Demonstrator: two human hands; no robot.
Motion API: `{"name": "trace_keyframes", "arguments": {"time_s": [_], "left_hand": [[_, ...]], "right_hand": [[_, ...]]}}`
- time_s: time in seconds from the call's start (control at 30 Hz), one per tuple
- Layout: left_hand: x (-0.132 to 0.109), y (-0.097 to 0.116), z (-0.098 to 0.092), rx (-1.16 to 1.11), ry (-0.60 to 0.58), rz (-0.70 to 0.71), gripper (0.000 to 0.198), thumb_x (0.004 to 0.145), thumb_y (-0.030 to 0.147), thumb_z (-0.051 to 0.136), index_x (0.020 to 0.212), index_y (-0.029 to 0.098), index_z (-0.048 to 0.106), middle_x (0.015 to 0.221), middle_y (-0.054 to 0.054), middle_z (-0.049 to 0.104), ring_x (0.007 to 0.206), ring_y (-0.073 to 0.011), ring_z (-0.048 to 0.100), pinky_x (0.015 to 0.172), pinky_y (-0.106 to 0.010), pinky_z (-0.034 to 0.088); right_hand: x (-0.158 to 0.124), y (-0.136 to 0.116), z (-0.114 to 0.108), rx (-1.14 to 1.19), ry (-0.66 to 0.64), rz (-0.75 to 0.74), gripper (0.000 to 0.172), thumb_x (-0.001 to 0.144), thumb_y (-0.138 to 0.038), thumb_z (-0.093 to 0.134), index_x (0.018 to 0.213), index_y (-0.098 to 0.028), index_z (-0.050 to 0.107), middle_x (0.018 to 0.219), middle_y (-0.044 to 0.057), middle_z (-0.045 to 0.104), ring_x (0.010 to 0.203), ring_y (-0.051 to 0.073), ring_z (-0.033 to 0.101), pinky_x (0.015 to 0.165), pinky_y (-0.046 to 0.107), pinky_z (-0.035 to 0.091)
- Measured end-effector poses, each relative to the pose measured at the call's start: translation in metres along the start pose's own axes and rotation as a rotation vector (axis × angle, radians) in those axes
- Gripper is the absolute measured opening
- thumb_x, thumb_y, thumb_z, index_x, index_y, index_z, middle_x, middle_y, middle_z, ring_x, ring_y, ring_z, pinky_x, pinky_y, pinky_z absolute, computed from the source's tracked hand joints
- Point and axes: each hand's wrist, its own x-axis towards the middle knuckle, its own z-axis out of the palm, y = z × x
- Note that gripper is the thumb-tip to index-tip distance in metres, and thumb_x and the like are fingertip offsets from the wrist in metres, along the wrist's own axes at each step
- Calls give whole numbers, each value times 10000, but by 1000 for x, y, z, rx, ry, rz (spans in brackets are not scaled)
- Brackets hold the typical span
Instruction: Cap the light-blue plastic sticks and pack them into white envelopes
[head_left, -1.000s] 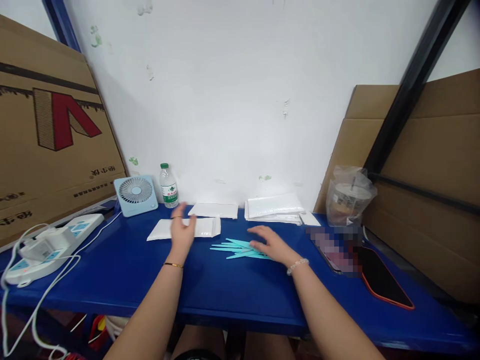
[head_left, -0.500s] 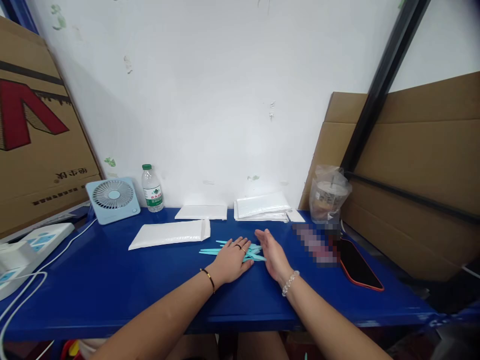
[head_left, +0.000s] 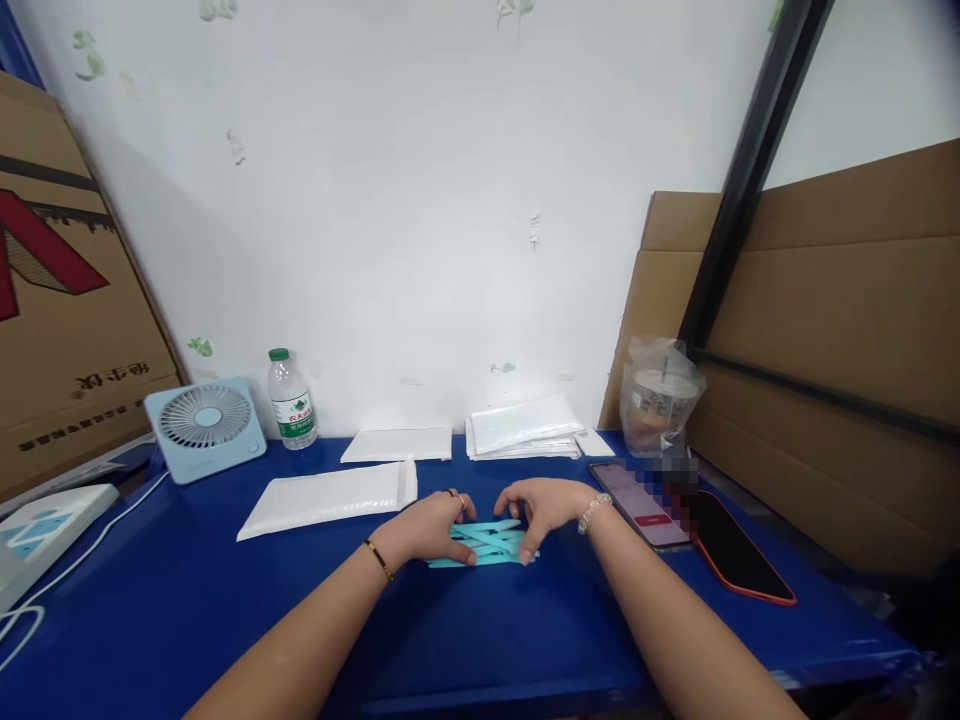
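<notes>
Several thin turquoise plastic sticks with narrowing ends (head_left: 491, 542) lie crossed in a loose pile on the blue table (head_left: 480, 640). My left hand (head_left: 431, 525) is at the pile's left end, its thumb along the front and its fingers curved behind, spread apart. At the right end, my right hand (head_left: 544, 508) arches over the sticks. Its thumb tip touches the front side, and its bent fingers stay apart from the thumb at the back. Parts of the sticks are hidden beneath both hands.
White padded envelopes (head_left: 330, 495) lie behind the hands, with a stack (head_left: 521, 425) by the wall. A fan (head_left: 206, 425), water bottle (head_left: 292, 405) and power strip (head_left: 45, 525) stand left. Two phones (head_left: 739, 545) and a bagged drink cup (head_left: 660, 400) are right.
My left hand has gone from lying flat over the sticks to curving round their left end. My right hand has turned from upright to arched over the right end. The sticks lie closer together.
</notes>
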Motion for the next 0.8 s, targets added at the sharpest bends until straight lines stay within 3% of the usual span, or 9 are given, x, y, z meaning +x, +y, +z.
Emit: {"name": "trace_keyframes", "arguments": {"time_s": [0.1,0.3,0.5,0.8], "left_hand": [[1,0,4,-49,-6,35,491,623,507,672,1025,235,598,949,-28,596,843,-198,557,648,-250,407],[12,-7,7,-190,-22,1,337,767,485,519,905,199,633,811,-20,610,691,-142,549,570,-224,392],[20,-11,9,-182,-11,-28,232,739,389,551,831,188,621,757,-8,617,649,-129,539,541,-216,372],[29,-29,9,-199,221,-138,275,770,416,511,845,175,620,779,-35,630,701,-162,564,578,-251,396]], "right_hand": [[-2,1,6,31,60,-49,646,413,-386,839,1002,-206,645,819,-28,543,638,90,495,528,180,398],[-2,17,13,320,79,26,378,642,-450,696,862,-148,640,630,-18,571,528,95,531,498,213,451],[-1,18,13,289,95,56,301,633,-391,713,787,-141,646,570,-21,576,478,81,504,457,188,406],[10,33,10,283,366,7,272,684,-410,663,744,-144,655,578,-10,571,494,94,491,475,206,378]]}}
